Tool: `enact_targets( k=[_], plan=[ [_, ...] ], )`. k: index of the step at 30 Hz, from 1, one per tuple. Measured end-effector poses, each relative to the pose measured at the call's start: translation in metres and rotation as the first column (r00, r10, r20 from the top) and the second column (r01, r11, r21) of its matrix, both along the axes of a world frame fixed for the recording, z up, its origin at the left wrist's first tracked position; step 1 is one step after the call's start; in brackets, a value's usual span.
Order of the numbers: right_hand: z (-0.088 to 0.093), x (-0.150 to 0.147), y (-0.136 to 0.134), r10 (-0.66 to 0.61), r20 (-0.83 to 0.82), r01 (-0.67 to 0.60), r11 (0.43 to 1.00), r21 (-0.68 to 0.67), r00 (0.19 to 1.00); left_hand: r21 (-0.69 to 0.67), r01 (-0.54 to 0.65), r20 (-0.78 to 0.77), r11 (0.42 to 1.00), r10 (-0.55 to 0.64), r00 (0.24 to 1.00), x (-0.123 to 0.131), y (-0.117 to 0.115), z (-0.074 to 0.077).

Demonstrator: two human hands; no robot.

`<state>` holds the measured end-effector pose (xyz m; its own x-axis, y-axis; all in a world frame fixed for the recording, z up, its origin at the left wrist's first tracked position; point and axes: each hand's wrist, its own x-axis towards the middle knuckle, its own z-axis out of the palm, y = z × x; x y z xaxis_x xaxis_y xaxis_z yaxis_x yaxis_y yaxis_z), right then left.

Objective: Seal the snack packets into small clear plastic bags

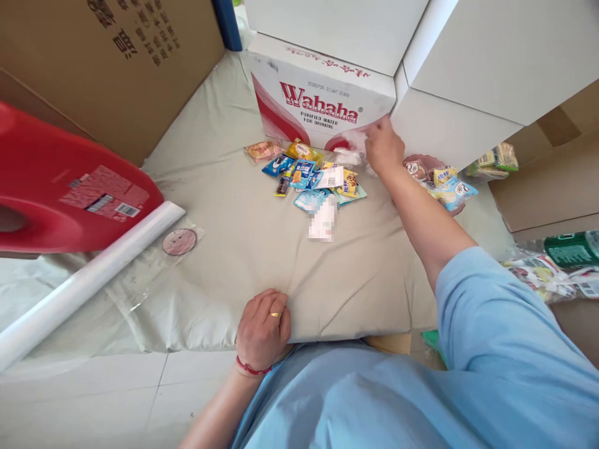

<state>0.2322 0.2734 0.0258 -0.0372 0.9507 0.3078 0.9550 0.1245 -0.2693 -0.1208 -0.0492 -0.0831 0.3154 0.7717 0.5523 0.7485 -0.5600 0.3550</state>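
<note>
Left hand (263,327): closest to my camera, knuckles up at the front edge of the beige cloth cover (224,280); the fingers are loosely curled, but the palm is hidden, so I cannot tell whether it has hold of anything.
Long white roll (93,277): off to my left, slanting inward, with a round pink disc (180,242) just beside its far end.
Small colourful snack packets (302,174): heaped mid-cloth, beyond the left hand and left of the right forearm.
Right hand (386,149): stretched far out to the pile's right, fingers bent, tips drawn nearly together.
Crumpled whitish see-through plastic (350,154): blurred at the right fingertips, on their pile side; I cannot tell whether it is pinched or merely touched.
Pink translucent dish (429,162): just right of the right wrist, holding more packets.
White-and-red Wahaha cardboard box (322,93): upright behind the pile.
</note>
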Motion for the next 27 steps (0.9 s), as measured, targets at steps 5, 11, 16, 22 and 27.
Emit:
enact_targets(
  k=[5, 11, 16, 22, 27],
  plan=[
    [0.007, -0.003, -0.051, -0.136, -0.41, 0.215, 0.964, 0.154, 0.902, -0.119, -0.031, 0.272, 0.992, 0.063, 0.96, -0.002, 0.0, 0.013],
    [-0.032, -0.024, -0.164, -0.087, -0.949, -0.029, 0.994, -0.101, 0.304, -0.529, 0.073, 0.557, 0.845, 0.282, 0.781, 0.021, 0.036, 0.042],
    [-0.072, -0.063, -0.219, -0.089, -0.962, -0.072, 0.991, -0.111, 0.257, -0.434, 0.24, 0.681, 0.869, 0.141, 0.719, 0.078, 0.101, 0.047],
    [-0.089, -0.083, -0.226, -0.083, -0.967, -0.146, 0.982, -0.121, 0.243, -0.503, 0.222, 0.644, 0.835, 0.191, 0.741, 0.097, 0.14, 0.014],
    [-0.087, -0.062, -0.225, -0.121, -0.984, -0.081, 0.988, -0.132, 0.131, -0.552, 0.346, 0.777, 0.758, 0.318, 0.543, 0.074, 0.149, 0.008]
  ],
)
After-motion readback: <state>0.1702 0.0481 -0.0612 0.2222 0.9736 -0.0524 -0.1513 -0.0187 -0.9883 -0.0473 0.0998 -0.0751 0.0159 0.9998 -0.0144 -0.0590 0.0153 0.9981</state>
